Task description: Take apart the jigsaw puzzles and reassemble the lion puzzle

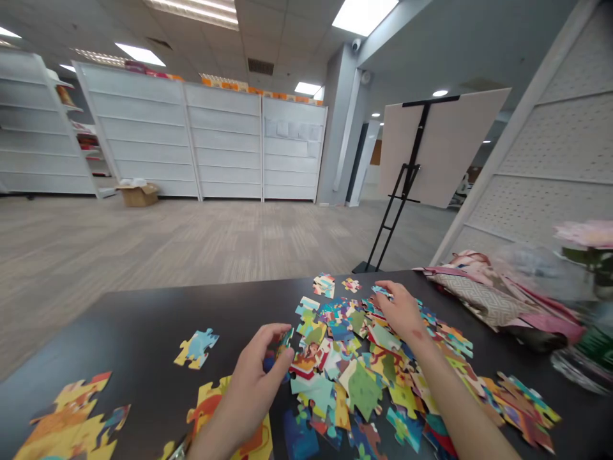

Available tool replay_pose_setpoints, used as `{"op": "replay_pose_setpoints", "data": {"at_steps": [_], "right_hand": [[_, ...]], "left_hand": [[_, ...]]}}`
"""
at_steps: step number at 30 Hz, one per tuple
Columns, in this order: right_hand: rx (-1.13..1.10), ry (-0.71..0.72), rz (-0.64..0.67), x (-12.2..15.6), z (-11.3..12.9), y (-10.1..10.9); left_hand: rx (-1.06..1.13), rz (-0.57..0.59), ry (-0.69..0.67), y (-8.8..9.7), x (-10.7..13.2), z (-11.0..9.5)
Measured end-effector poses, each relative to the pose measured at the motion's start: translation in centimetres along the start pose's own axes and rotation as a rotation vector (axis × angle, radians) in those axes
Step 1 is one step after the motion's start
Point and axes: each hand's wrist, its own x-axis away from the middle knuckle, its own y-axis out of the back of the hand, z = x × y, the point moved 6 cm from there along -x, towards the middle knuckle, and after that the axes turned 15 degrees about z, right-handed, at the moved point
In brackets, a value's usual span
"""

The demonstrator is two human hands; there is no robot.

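A heap of colourful loose puzzle pieces (pixel 354 364) lies on the dark table (pixel 143 326). My left hand (pixel 261 377) pinches a small puzzle piece (pixel 283 340) at the heap's left edge. My right hand (pixel 400 310) reaches over the far side of the heap, its fingers curled on a blue piece (pixel 380 291). A joined yellow-and-blue pair of pieces (pixel 196 348) lies apart to the left. An assembled orange section (pixel 71 421) sits at the near left corner, and another one (pixel 211 402) lies under my left wrist.
Patterned fabric bags (pixel 483 287) lie at the right of the table, with pink flowers (pixel 587 235) and a blurred bottle (pixel 594 351) beyond. Behind the table stand a board on a black easel (pixel 407 179), white shelving (pixel 220 147) and a cardboard box (pixel 138 193) on the floor.
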Motion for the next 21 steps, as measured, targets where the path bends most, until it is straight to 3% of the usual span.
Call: {"op": "replay_pose_setpoints", "data": {"at_steps": [5,11,16,21], "right_hand": [[-0.049,0.068,0.16,1.3,2.1,-0.1],[-0.161,0.332,0.758,6.3,8.6,-2.9],[-0.033,0.56,0.808,9.8,13.6,-5.3],[-0.011,0.544,0.807,9.7,13.5,-6.2]], "left_hand": [[-0.488,0.174,-0.043,-1.7,0.7,-1.6],[-0.538,0.219,0.018,-2.4,0.7,-1.3],[-0.51,0.172,0.035,-2.0,0.5,-1.1],[-0.501,0.148,0.053,-1.8,0.6,-1.1]]}}
